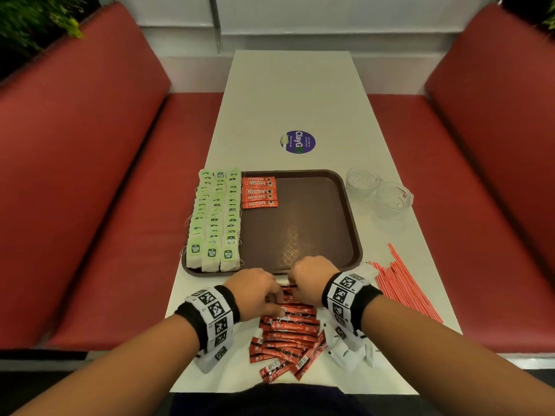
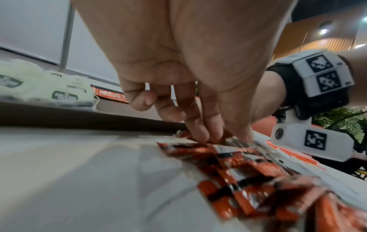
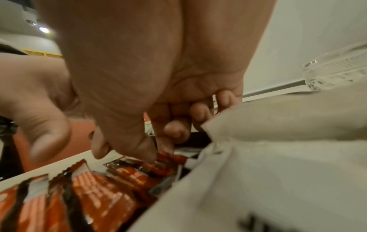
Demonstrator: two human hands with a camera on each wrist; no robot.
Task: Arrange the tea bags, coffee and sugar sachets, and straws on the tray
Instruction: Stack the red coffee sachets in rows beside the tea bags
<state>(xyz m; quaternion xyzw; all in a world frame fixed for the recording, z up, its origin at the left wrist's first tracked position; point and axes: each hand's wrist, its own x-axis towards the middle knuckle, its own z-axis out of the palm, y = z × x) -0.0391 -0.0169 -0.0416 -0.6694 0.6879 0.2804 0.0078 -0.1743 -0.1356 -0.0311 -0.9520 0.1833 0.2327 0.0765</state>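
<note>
Where fingertips vanish among coffee sachets (image 1: 288,331): both hands' grip on them unclear.

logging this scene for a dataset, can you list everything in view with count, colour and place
tray: one, brown, mid table
tea bags: three rows, green tags, tray's left side
coffee sachets on tray: about five, red, beside the tea bags
loose coffee sachets: a pile, red, table's near edge
sugar sachets: several, white, right of the pile
straws: many, red-striped, table's right edge
glass cups: two, clear, right of tray
sticker: one, purple, beyond tray
benches: two, red, either side
left hand: on the pile
right hand: pinching a sachet there
</note>
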